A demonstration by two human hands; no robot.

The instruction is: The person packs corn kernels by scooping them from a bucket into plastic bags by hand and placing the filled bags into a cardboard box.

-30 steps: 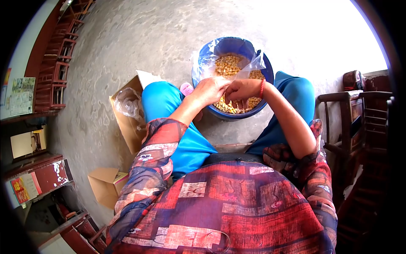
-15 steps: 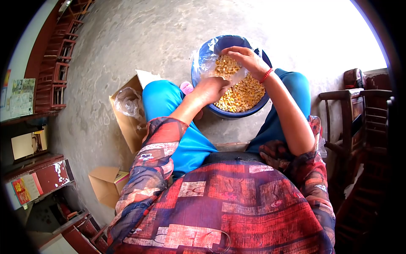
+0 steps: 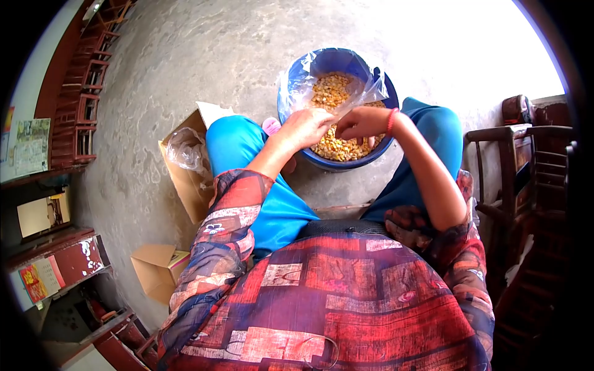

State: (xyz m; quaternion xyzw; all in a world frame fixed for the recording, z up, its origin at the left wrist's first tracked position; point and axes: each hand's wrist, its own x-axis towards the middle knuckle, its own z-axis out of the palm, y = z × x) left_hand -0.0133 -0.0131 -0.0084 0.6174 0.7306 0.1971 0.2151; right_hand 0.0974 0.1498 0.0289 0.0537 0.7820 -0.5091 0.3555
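Note:
A blue tub point(image 3: 387, 102) stands on the floor between my knees, holding loose yellow corn kernels point(image 3: 343, 150). A clear plastic bag point(image 3: 296, 91) lies inside it with more kernels showing through its opening. My left hand point(image 3: 308, 128) is closed on the near edge of the bag, at the left of the tub. Palm down, my right hand point(image 3: 364, 123) hangs over the loose kernels beside the left hand. Its fingers bend downward with the thumb apart, and I see nothing held; the fingertips are partly hidden. A red bracelet point(image 3: 392, 121) circles that wrist.
To my left is an open cardboard box point(image 3: 179, 179) with crumpled clear plastic point(image 3: 187, 149) in it, and a smaller box point(image 3: 154, 266) nearer. Wooden chairs point(image 3: 516, 167) stand on my right. More wooden furniture point(image 3: 80, 117) lines the left wall.
My right hand has come down from above the bag's opening to the loose kernels, close to my left hand. The left hand keeps its hold on the bag and has shifted slightly.

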